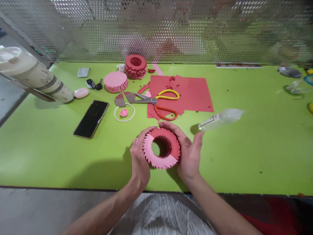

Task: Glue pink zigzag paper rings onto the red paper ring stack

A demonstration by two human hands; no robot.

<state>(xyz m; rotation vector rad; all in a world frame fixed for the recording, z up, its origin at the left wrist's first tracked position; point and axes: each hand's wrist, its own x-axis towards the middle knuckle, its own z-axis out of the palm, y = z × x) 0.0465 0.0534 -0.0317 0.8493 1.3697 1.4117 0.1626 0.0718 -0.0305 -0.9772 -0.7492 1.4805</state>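
Between my two hands is a thick ring of stacked paper (154,160), pink on one part of its top and red on the other, with a zigzag-cut outer edge and a round hole through the middle. My left hand (141,160) cups its left side. Against the right side lies my right hand (187,153), its fingers curved round the far edge and its thumb raised off the paper. Beyond the ring, scissors (153,100) with one yellow and one red handle rest partly on red paper sheets (195,93).
A glue bottle (217,119) lies to the right. A phone (91,119), a large tumbler (46,78) and keys (94,85) are at the left. Farther back stand a red paper ring stack (136,70) and a pink paper disc stack (115,81), before a perforated metal panel (171,32).
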